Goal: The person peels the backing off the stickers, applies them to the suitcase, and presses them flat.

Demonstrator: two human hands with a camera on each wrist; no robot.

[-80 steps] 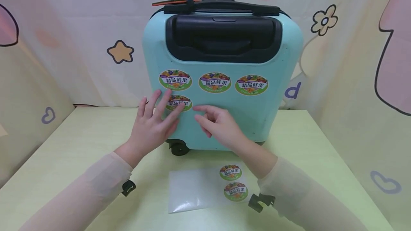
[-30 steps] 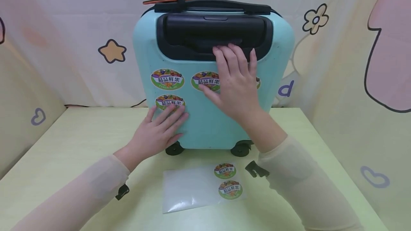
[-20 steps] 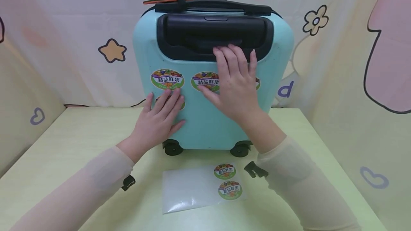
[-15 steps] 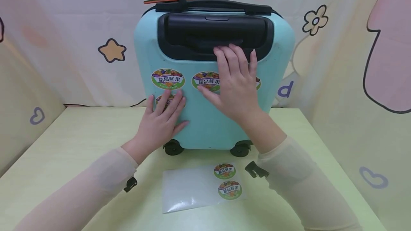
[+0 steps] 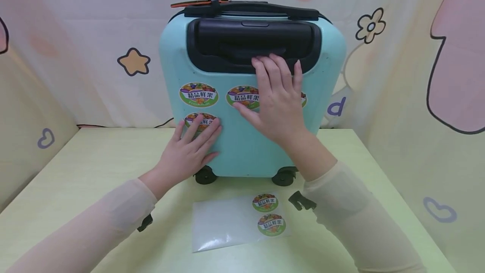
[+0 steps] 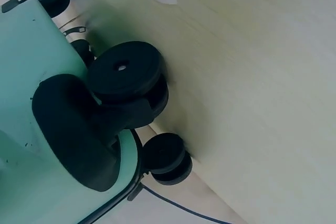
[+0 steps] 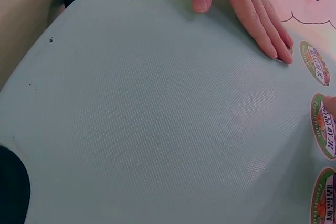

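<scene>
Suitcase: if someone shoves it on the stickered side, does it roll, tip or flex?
The suitcase will probably roll easily, since it stands on wheels. It looks stiff: no dent shows around the left hand resting on it. Being upright on small wheels, it might tip if pushed hard up high, near the black handle recess.

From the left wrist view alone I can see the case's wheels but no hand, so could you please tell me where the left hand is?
Observer: The left hand lies over the lower sticker, with its fingers partly covering it.
Operator: Thank you; and where is the other one?
Observer: The right hand is higher up the case, its fingertips at the black panel.
</scene>
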